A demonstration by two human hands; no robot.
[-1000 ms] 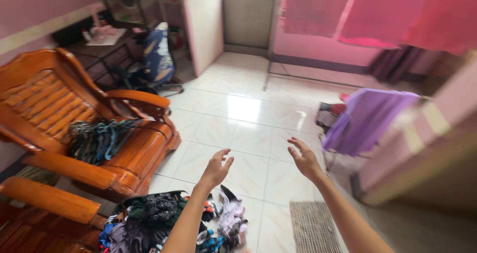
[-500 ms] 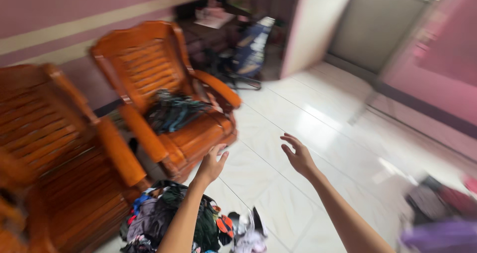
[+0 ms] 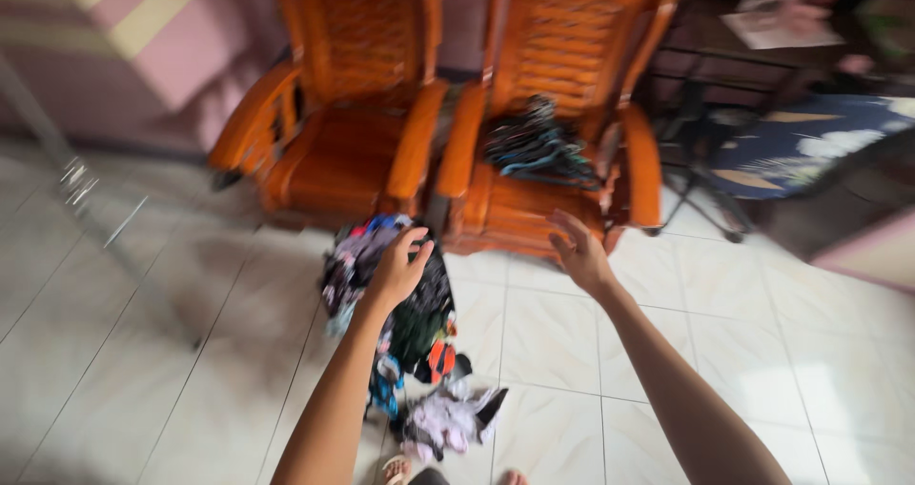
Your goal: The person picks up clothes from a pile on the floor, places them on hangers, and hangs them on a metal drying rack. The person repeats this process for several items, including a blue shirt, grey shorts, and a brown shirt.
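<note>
- Currently in the approach step: both my hands are out in front, reaching toward the pile of clothes [image 3: 400,323] on the floor [image 3: 172,352], nothing picked up yet
- Pile sits on the white tiles just in front of the two wooden armchairs, roughly at the gap between them; a mix of dark, purple and blue garments, with a lighter garment [image 3: 448,418] at its near end, close to my feet
- left hand [image 3: 398,268]: open, fingers spread and slightly curled, palm facing down; it appears over the top of the pile, and I can't tell whether it touches the fabric. Holds nothing
- right hand [image 3: 578,254]: open, fingers loose, holds nothing; it hangs in front of the right armchair [image 3: 562,113] seat edge, clear of the pile
- Bundle of clothes hangers [image 3: 538,147] lies on that seat; left armchair [image 3: 334,132] seat is bare
- Next move, as I judge it: lower the left hand into the pile and close on a single garment, bring the right across to help separate it; the heap looks tangled, so a pinch on one clear edge beats a full grab
- View is motion-blurred, so fine finger contact is unclear
</note>
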